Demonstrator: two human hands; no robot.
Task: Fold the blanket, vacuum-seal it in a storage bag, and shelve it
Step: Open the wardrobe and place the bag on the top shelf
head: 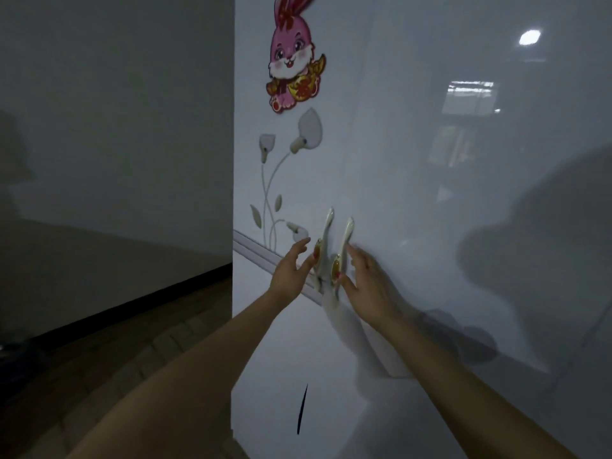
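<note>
A glossy white wardrobe (430,193) fills the centre and right of the frame, its two doors closed, with the blanket and storage bag nowhere in my view. A pink rabbit sticker (291,58) sits near the top centre above a pale flower decal (284,173). At lower centre my left hand (291,265) and right hand (367,283) reach with fingers spread and relaxed, gripping nothing, on either side of the two door handles (332,256), whose long axes run nearly upright, tilted slightly right.
</note>
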